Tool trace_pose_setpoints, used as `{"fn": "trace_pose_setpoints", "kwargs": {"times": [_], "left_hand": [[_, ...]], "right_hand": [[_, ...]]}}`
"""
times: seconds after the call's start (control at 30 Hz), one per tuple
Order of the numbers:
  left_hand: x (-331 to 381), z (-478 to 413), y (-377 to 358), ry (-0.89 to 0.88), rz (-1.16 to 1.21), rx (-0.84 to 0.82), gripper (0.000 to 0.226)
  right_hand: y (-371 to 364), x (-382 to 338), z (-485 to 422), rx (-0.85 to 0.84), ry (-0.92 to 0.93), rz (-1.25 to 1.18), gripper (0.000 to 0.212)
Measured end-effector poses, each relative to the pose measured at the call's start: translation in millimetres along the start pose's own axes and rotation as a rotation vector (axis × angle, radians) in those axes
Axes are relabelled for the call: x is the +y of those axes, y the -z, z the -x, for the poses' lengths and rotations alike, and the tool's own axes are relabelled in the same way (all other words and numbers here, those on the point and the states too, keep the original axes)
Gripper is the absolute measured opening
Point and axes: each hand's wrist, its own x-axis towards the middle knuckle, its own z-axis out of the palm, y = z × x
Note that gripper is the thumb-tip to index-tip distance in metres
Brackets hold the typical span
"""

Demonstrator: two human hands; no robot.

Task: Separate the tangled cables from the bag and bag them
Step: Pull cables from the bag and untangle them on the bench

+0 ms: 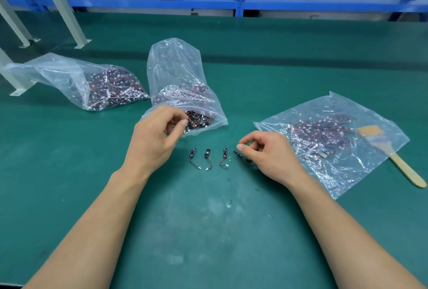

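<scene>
Green mat [208, 230]: a scuffed work surface covers the whole table, and both bare forearms reach forward across it.
Middle bag [173, 68]: clear plastic, slumped upright at the centre, its open mouth facing the person.
Tangled cables [196, 118]: a dark red-and-black mass with small white plugs, spilling at the mouth of the middle bag.
Left hand [157, 136]: at that mouth, with the fingers curled and the thumb closed against them, pinching a small clump of the tangle.
Separated cables [207, 155]: three short black pieces with red wire tails, lying in a row on the mat between the hands, apart from one another.
Fourth cable [245, 161]: at the right end of that row, its wire running under the right palm.
Right hand [268, 152]: the fingers are bent, and the thumb and forefinger nip the fourth cable's black end.
Right bag [335, 108]: lies flat, holding loose cables.
Left bag [58, 71]: lies on its side, heaped with cables.
Brush [398, 161]: wooden-handled, partly under the right bag's edge.
</scene>
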Motion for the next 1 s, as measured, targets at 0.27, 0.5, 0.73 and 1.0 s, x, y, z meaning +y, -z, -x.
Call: {"fn": "trace_pose_setpoints", "kwargs": {"times": [0.27,0.5,0.73,1.0], "left_hand": [[-2,10,8,0.199,0.135,-0.041,0.019],[-6,12,12,0.294,0.193,-0.195,0.020],[-9,14,13,0.321,0.226,-0.328,0.020],[-13,14,14,0.353,0.224,-0.315,0.017]], "right_hand": [[0,-1,1,-0.013,-0.014,-0.006,0.010],[0,0,0,-0.010,-0.017,-0.008,0.010],[-1,-1,1,0.014,-0.002,0.027,0.011],[-12,-38,5,0.054,0.222,0.270,0.007]]}}
